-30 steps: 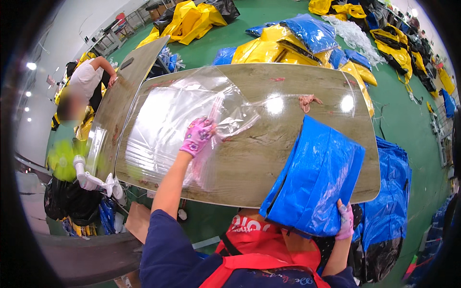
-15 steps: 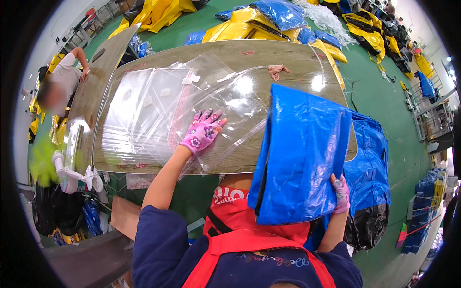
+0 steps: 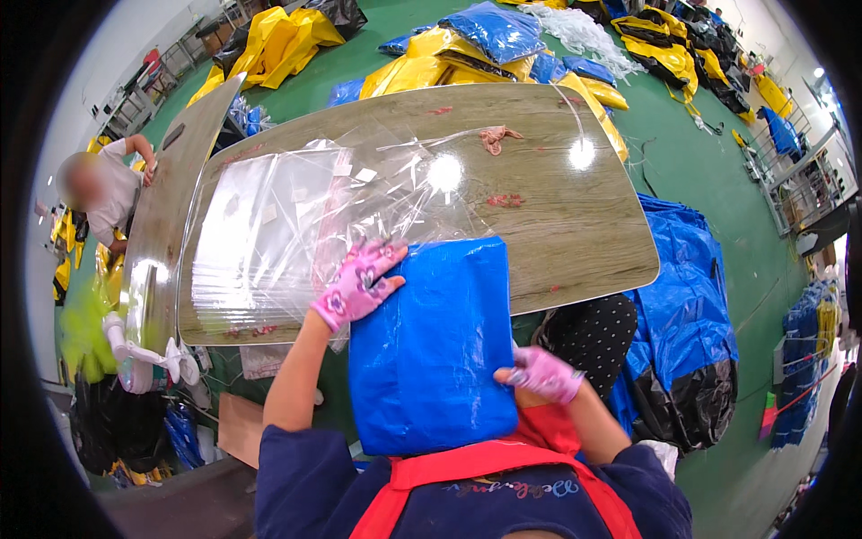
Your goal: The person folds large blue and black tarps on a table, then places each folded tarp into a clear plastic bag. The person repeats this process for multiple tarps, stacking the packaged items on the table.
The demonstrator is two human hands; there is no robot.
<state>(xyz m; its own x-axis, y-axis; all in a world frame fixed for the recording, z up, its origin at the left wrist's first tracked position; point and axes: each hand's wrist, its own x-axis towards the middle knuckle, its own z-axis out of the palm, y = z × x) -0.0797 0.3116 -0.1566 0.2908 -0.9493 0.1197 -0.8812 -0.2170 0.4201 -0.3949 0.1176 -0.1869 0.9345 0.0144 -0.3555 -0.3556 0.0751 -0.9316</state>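
A folded blue plastic sheet [image 3: 433, 350] lies in front of me, its far end over the table edge and its near end against my body. My left hand [image 3: 359, 283], in a pink flowered glove, rests on its far left corner with fingers stretched out and thumb apart. Clear plastic bags [image 3: 260, 225] are stacked on the table, and one loose clear bag [image 3: 404, 202] touches the fingertips of that hand. My right hand [image 3: 545, 375], gloved alike and slightly blurred, grips the right edge of the blue sheet. Its fingertips are partly hidden.
The wood-patterned table [image 3: 575, 225] carries a small brown crumpled piece [image 3: 498, 138]. More blue sheeting [image 3: 678, 296] hangs at the right. Left are a second table [image 3: 184, 148], a person [image 3: 112, 184] and a white fan [image 3: 148, 350]. Yellow and blue packs [image 3: 449, 58] lie on the floor beyond.
The folded blue sheet has come left and down, from upright at the right to in front of me. My right hand moved left with it; my left hand went from the clear bags onto its corner.
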